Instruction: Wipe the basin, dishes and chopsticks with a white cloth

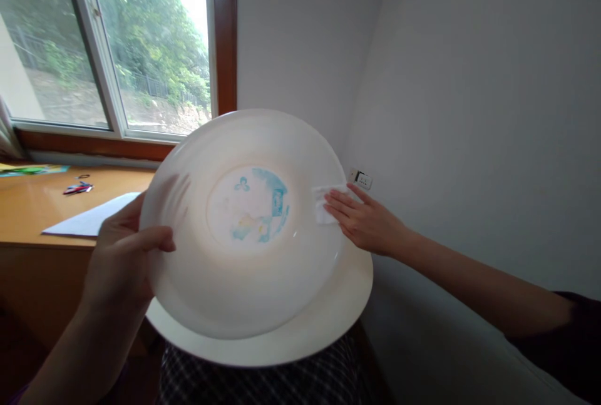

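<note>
A large white plate (253,280) with a blue picture at its centre is held up, tilted toward me. My left hand (119,255) grips its left rim, thumb on the front face and fingers behind. My right hand (366,220) lies with fingers stretched flat on a small white tissue (323,201), pressing it against the plate's right side. A second white plate rim (291,342) shows just below and behind the first one.
A wooden desk (42,205) stands at the left under a window (103,42), with a white sheet of paper (89,220) and small coloured items (77,188) on it. A wall socket (360,178) sits on the white wall. Checked fabric (253,383) lies below.
</note>
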### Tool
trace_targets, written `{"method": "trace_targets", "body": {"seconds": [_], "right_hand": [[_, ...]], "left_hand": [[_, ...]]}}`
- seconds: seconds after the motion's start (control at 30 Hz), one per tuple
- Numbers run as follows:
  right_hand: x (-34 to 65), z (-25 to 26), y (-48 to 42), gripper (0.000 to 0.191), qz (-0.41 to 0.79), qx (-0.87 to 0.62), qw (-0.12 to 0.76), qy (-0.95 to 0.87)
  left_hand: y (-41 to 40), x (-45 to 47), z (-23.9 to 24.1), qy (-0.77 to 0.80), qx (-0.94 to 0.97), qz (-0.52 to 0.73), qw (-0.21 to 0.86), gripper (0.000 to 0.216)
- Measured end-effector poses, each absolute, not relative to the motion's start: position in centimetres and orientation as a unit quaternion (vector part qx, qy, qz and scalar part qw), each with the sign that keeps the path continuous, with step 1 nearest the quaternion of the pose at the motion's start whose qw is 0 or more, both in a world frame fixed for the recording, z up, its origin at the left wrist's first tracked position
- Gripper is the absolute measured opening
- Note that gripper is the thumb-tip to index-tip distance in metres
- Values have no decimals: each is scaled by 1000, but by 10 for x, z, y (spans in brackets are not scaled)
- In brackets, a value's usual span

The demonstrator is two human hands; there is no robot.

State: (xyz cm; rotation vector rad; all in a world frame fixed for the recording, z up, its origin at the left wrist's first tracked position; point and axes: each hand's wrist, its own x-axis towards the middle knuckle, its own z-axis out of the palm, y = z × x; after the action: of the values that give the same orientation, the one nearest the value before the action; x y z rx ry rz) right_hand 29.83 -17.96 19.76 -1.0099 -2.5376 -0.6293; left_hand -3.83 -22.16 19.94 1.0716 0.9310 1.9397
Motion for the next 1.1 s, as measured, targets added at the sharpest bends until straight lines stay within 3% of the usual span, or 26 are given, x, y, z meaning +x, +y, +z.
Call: {"method": "trace_targets", "body": {"seconds": [0.1,0.17,0.3,0.4,0.5,0.57,0.8,0.9,1.1], "right_hand": [[276,158,-186,38,-266,-422,98,-861],[250,135,-193,39,-232,-451,69,-859],[183,116,-214,45,19,-446,81,-891],[149,121,-222,46,227,-378,172,-881],[141,128,-214,41,358,-342,228,-839],[144,127,-204,37,369,-337,238,-833],[135,98,-201,45,170,-313,247,-901],[122,93,-205,49,181,-312,252,-898],[94,106,-213,44,281,-280,344,-851]], "left_hand": [[-216,-36,195,347,395,778,343,42],[-212,-31,191,331,393,789,339,36],[-205,-23,181,309,397,801,325,25],[-201,-24,172,315,398,797,327,32],[-197,-29,167,316,384,794,350,36],[-195,-32,166,308,367,797,368,38],[-189,-28,163,275,364,812,362,46],[-189,-24,158,283,376,815,339,51],[-190,-19,147,291,420,777,368,47]]}}
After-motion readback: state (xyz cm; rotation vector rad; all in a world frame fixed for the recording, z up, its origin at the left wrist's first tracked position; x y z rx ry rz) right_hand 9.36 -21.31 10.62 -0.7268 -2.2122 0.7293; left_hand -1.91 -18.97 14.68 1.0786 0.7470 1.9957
